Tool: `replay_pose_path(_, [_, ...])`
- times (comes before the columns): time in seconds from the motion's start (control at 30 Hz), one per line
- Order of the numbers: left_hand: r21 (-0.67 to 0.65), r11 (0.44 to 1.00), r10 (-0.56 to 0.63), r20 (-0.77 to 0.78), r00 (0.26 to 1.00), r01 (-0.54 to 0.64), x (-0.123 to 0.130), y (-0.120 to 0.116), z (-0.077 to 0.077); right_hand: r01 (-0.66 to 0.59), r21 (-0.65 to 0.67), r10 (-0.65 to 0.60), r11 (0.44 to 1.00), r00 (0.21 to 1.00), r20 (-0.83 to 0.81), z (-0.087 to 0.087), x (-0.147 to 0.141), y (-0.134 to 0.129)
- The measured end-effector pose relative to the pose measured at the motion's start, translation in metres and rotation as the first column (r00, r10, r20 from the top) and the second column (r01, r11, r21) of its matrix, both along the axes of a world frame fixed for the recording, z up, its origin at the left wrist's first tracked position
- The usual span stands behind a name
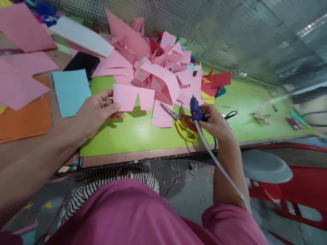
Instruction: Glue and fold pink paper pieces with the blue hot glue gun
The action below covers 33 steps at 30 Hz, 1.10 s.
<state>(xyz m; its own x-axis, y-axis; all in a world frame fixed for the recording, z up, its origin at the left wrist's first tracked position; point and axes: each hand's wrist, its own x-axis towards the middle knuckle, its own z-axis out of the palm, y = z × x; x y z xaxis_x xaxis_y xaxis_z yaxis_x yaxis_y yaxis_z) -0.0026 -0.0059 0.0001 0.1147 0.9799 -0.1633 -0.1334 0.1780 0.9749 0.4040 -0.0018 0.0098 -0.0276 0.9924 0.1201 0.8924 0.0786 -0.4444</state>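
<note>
My left hand (102, 107) pinches the left end of a pink paper piece (146, 98), which has a V-shaped notch in its lower edge and light blue dots near my thumb. A blue glue gun (194, 107) is gripped in my right hand (213, 120), with a long translucent glue stick (216, 158) trailing from its back toward my forearm. Scissors (186, 131) with one yellow and one red handle lie on the green table top (122, 136), just left of the glue gun. Near their blades rests another small pink paper piece (162, 117).
A heap of cut and folded pink paper (158, 64) lies against the perforated metal panel (204, 30). Left are a light blue sheet (71, 93), a black phone-like object (83, 63) and orange sheets (28, 122). A red chair (301, 194) stands at the right.
</note>
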Motion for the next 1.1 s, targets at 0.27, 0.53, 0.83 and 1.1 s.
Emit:
replay_pose_path(0.27, [-0.095,0.995,0.01,0.009,1.0,-0.009,-0.001,-0.002,0.001,-0.014,0.339,-0.039,0.941,0.988,0.15,-0.017,-0.01,-0.05])
replay_pose_path(0.53, [-0.106,0.994,-0.019,0.015,1.0,0.02,0.002,-0.006,0.005,0.159,0.673,-0.277,0.723,0.958,0.072,-0.014,-0.034,-0.132])
replay_pose_path(0.83, [-0.054,0.998,0.027,0.06,0.998,-0.024,0.002,-0.011,0.012,-0.494,0.363,0.462,0.79,0.869,0.179,0.056,-0.17,-0.051])
replay_pose_path(1.1, [-0.03,1.0,0.008,0.145,0.989,-0.004,0.002,-0.011,0.013,-0.566,0.294,0.525,0.77,0.825,0.212,0.042,-0.202,-0.005])
